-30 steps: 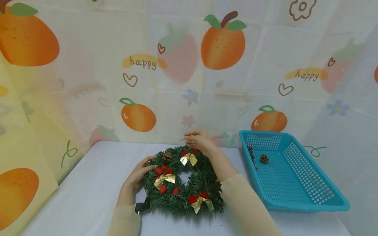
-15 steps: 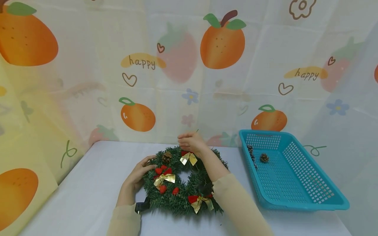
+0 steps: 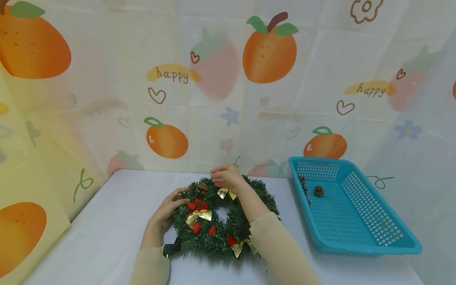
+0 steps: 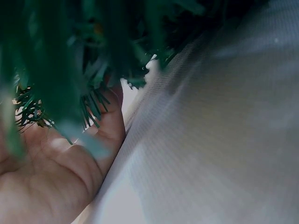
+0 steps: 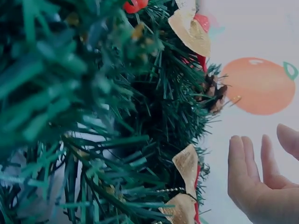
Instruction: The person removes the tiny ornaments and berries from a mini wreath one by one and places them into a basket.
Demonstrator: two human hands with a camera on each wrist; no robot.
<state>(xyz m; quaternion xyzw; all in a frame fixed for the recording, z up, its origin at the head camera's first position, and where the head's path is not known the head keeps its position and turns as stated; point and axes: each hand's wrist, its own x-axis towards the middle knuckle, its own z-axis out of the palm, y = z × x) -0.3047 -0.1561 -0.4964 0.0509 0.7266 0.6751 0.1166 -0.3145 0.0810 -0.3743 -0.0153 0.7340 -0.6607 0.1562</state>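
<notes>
- Two hands: left hand curled round wreath.
- Right hand (fingers extended, empty), bow near it.
- Firm left hold, light right touch seem best.

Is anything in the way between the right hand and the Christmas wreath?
No, nothing visible. The right wrist view shows just a gap between the right hand and the Christmas wreath, with a gold bow on that side. The turquoise basket stands off to the right.
</notes>
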